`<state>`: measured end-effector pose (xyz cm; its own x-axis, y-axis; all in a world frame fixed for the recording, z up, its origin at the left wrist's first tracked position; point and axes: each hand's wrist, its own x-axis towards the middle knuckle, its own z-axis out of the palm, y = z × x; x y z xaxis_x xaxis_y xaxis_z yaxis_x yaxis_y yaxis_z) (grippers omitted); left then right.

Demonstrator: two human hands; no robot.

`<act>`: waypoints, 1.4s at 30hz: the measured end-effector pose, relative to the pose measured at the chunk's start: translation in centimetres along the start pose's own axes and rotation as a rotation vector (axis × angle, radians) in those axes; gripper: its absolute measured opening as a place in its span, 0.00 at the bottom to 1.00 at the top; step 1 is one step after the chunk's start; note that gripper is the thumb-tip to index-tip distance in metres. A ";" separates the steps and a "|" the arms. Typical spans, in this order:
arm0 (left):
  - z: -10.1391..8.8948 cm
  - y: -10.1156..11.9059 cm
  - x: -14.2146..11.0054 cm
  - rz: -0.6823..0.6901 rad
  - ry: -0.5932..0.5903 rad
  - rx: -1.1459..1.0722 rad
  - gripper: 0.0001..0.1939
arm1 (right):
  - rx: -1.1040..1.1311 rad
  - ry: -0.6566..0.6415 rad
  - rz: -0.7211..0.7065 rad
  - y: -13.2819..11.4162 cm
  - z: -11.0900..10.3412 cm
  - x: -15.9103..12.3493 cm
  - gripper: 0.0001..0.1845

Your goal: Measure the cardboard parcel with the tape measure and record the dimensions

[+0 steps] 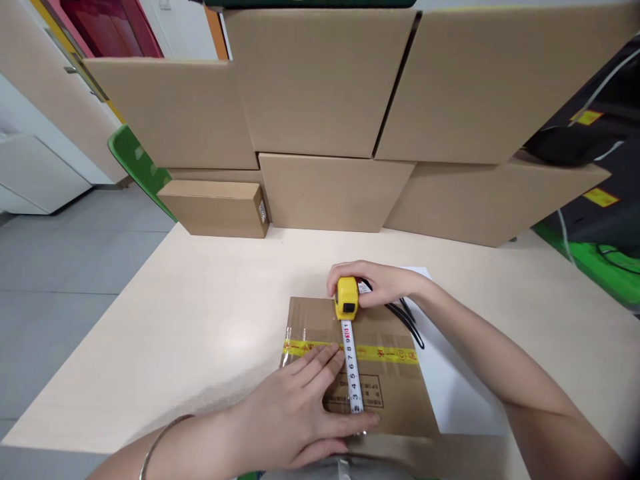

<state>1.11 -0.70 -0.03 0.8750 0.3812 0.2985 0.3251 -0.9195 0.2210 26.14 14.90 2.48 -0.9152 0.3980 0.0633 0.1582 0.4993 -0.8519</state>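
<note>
A taped cardboard box point(405, 407) lies in front of me, with yellow printed tape across its top. My right hand point(373, 281) grips the yellow tape measure point(347, 297) at the box's far edge; a black wrist strap point(413, 327) hangs from it. The white measuring blade point(352, 373) runs out over the box towards me. My left hand point(305, 407) rests on the box, fingers spread, one finger across the blade near its end and the thumb by the near edge. That finger partly hides the blade's end.
A sheet of white paper point(460, 387) lies on the pale table point(175, 333), partly under the box. Large cardboard boxes point(325, 87) stand stacked along the back, with a smaller carton point(225, 210) at the left. Dark equipment with cables point(600, 193) stands at the right.
</note>
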 end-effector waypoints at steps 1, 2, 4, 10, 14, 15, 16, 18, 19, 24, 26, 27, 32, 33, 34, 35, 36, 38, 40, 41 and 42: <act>0.1 0.0 0.0 -0.003 0.005 0.015 0.24 | 0.009 0.001 -0.003 0.3 -0.2 0.3 0.21; 0.1 0.0 -0.1 -0.004 0.002 0.026 0.24 | 0.016 0.002 -0.006 0.6 -0.4 0.5 0.21; 0.2 0.1 -0.1 -0.009 -0.013 0.028 0.23 | 0.027 0.010 -0.011 1.0 -0.7 0.6 0.20; 0.2 0.4 -0.3 -0.015 -0.047 -0.032 0.23 | 0.059 0.025 -0.017 1.6 -1.4 0.8 0.21; 0.1 0.4 -0.3 -0.024 -0.028 -0.043 0.23 | 0.063 0.036 -0.009 2.2 -2.0 1.3 0.23; 0.2 0.4 -0.3 -0.021 -0.023 -0.044 0.23 | 0.063 0.043 -0.007 2.4 -2.1 1.4 0.23; 0.2 0.4 -0.4 -0.019 -0.023 -0.042 0.23 | 0.064 0.050 -0.006 2.7 -2.2 1.6 0.22; 0.2 0.4 -0.4 -0.014 -0.019 -0.034 0.23 | 0.067 0.063 -0.009 3.3 -2.3 1.8 0.21; 0.3 0.3 -0.4 -0.010 -0.017 -0.028 0.23 | 0.067 0.067 -0.012 3.5 -2.3 1.9 0.21; 0.4 0.3 -0.4 -0.006 -0.040 -0.020 0.24 | 0.023 0.068 -0.013 3.1 -2.0 1.6 0.20; 0.4 0.3 -0.4 -0.011 -0.036 -0.021 0.24 | -0.013 0.078 -0.009 2.3 -1.9 1.2 0.21; 0.4 0.3 -0.4 -0.014 -0.033 -0.024 0.24 | -0.034 0.089 -0.007 1.8 -1.9 0.9 0.22; 0.7 0.3 -0.6 -0.010 -0.034 -0.026 0.25 | -0.111 0.142 -0.010 -1.0 -1.0 -1.3 0.20; 0.9 0.3 -0.7 -0.009 -0.029 -0.017 0.26 | -0.122 0.135 -0.007 -1.7 -0.4 -1.9 0.21; 1.0 0.3 -0.7 -0.002 -0.021 -0.007 0.26 | -0.133 0.122 0.005 -2.3 0.4 -2.5 0.22; 1.1 0.2 -0.8 0.008 -0.016 0.002 0.26 | -0.147 0.108 0.023 -3.1 1.3 -3.1 0.23; 1.1 0.1 -0.8 0.022 -0.001 0.004 0.26 | -0.167 0.093 0.046 -3.8 2.4 -3.7 0.23; 1.1 -0.2 -0.9 0.077 0.048 -0.021 0.22 | -0.204 0.068 0.102 -5.2 4.9 -4.9 0.21; 0.9 -0.5 -0.9 0.100 0.117 -0.090 0.23 | -0.209 0.052 0.144 -6.4 7.4 -6.1 0.21; 0.8 -0.6 -1.0 0.087 0.150 -0.150 0.25 | -0.194 0.055 0.160 -6.9 8.5 -6.7 0.22; 0.7 -0.7 -1.0 0.062 0.179 -0.229 0.28 | -0.169 0.079 0.188 -7.2 9.3 -7.4 0.22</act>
<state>0.23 -0.56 -1.12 0.8069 0.3546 0.4723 0.1657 -0.9035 0.3952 28.32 1.21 3.28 -0.8332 0.5513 -0.0420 0.3884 0.5295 -0.7542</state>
